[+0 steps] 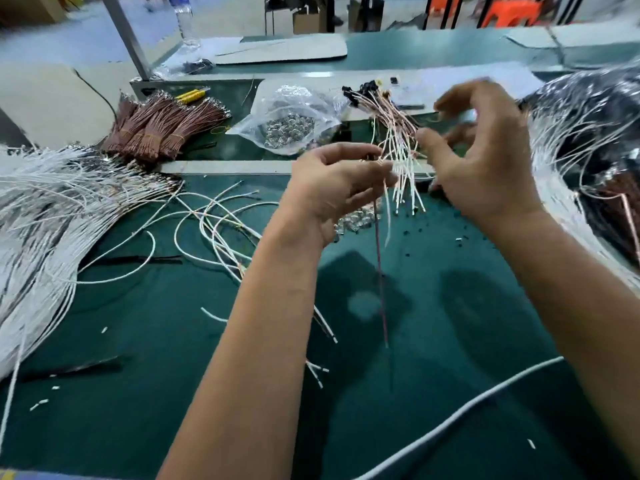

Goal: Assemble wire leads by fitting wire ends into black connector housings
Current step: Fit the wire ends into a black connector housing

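left hand [332, 188] pinching thin wires [382, 216] | right hand [485, 161] hovering loose, holding nothing | dangling ends probably snagging the finished leads [398, 140]

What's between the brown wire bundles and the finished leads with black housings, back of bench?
Head view: a clear plastic bag of small metal parts lies between the brown bundles and the leads.

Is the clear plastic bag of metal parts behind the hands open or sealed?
Cannot tell. The clear bag lies slumped on the bench with silvery parts inside; its mouth is crumpled and blurred, and no spill shows beside it.
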`<state>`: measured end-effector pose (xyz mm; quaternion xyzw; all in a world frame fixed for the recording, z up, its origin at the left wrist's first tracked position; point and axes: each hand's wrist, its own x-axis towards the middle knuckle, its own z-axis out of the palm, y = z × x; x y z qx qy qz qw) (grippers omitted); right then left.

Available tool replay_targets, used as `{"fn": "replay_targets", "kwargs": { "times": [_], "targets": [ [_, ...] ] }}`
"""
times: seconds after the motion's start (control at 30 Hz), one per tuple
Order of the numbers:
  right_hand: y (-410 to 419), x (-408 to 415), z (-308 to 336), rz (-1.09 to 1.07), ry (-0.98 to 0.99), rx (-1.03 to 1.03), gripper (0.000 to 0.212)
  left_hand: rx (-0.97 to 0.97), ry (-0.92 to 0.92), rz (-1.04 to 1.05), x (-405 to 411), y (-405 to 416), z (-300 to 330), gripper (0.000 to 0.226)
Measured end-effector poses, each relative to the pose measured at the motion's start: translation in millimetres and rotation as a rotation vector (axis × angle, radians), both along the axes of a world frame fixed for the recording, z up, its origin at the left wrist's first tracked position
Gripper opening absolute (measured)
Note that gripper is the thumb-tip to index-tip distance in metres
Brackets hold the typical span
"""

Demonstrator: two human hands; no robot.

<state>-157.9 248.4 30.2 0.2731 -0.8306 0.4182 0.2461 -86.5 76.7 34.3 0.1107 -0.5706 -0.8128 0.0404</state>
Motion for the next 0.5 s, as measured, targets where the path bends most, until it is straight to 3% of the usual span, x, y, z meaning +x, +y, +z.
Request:
{"fn": "replay_targets", "kwargs": {
  "times": [0.03, 0.13, 0.17, 0.3, 0.5],
  "targets": [
    [5, 2, -7, 0.015, -0.154, -0.03, 0.018, 0.027, -0.013, 0.041, -6, 8, -4, 0.018],
    [14, 15, -33, 0.219, -0.774, -0.174, 0.039, 0.085, -0.006, 0.152, -18, 29, -19, 0.019],
    [16, 20, -40, 0.273, -0.855, -0.184, 0.039, 0.101, 0.0, 0.172, -20, 35, -24, 0.02],
    [28, 27, -54, 0.382, -0.893, -0.282, 0.024, 0.124, 0.009, 0.163, -24, 51, -44, 0.022],
    [38, 22, -56, 0.423, -1.046, -0.604, 0.022, 0.094, 0.114, 0.143, -17, 32, -64, 0.019]
  ]
}}
